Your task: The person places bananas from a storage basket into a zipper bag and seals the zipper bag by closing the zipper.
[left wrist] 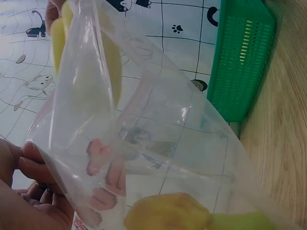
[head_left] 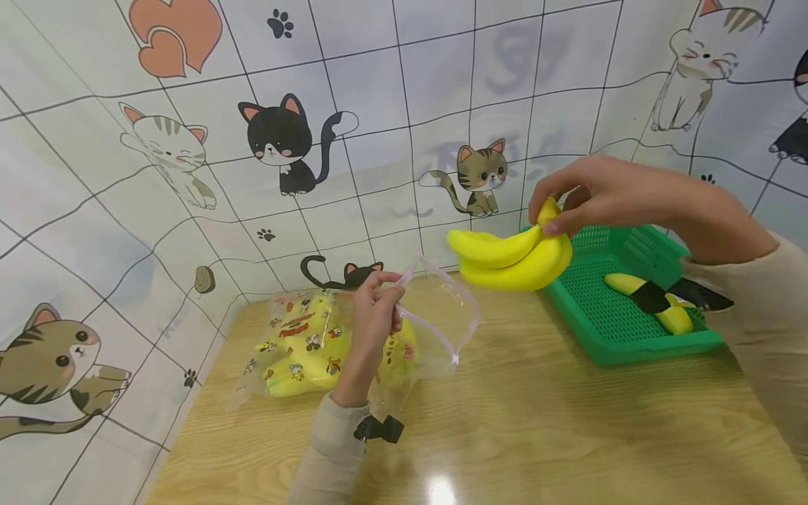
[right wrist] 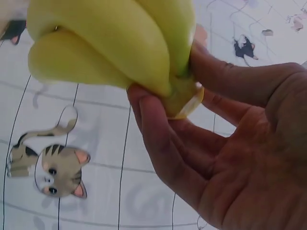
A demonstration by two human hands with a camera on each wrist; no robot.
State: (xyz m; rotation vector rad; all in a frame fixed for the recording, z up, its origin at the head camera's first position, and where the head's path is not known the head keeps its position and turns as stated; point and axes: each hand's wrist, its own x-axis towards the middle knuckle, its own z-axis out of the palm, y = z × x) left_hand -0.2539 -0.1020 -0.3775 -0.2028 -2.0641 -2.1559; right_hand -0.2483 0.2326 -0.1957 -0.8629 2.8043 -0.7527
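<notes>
My right hand (head_left: 596, 200) pinches a bunch of yellow bananas (head_left: 514, 263) by its stem end, held in the air above the table. The right wrist view shows thumb and fingers on either side of the stem of the bananas (right wrist: 105, 43). With thumb and fingers my left hand (head_left: 376, 312) grips the rim of a clear zip bag (head_left: 442, 322), whose mouth gapes toward the bananas. A white slider sits at the lower corner of the mouth. In the left wrist view, a brownish-yellow item (left wrist: 165, 211) shows through the plastic; its kind is unclear.
Left of the bag lies another clear bag with printed cartoon figures (head_left: 303, 344) and yellow things inside. On the right stands a green basket (head_left: 606, 351) holding a yellow and black banana-like item (head_left: 631, 287). A cat-print sheet (head_left: 379, 140) hangs behind the wooden table (head_left: 505, 421).
</notes>
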